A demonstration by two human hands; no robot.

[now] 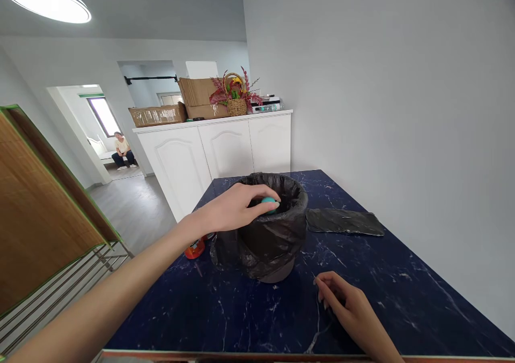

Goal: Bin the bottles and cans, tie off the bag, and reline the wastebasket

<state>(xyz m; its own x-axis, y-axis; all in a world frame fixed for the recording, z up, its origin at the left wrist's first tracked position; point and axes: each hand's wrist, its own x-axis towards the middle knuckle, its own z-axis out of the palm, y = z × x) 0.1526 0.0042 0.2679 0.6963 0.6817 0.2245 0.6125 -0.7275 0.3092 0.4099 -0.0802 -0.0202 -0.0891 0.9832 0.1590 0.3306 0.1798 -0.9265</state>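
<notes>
A bin (pixel 271 245) lined with a black plastic bag stands on the dark blue marbled table (pixel 249 320). Above its opening, my left hand (pixel 237 207) grips a small teal rounded object (pixel 269 204) between thumb and fingers; its kind cannot be made out. The bag's edge folds over the rim, and loose bag material hangs at the left side. My right hand (pixel 341 301) rests low on the table, right of the bin, fingers curled in and thumb close to the index finger, with nothing visible in it.
A folded black plastic bag (pixel 344 221) lies right of the bin. An orange-red container (pixel 195 249) is partly hidden beneath my left forearm. Behind stands a white cabinet (pixel 229 148) bearing cardboard boxes (pixel 159 115) and a flower basket (pixel 236 106). A person (pixel 123 151) sits in the far room.
</notes>
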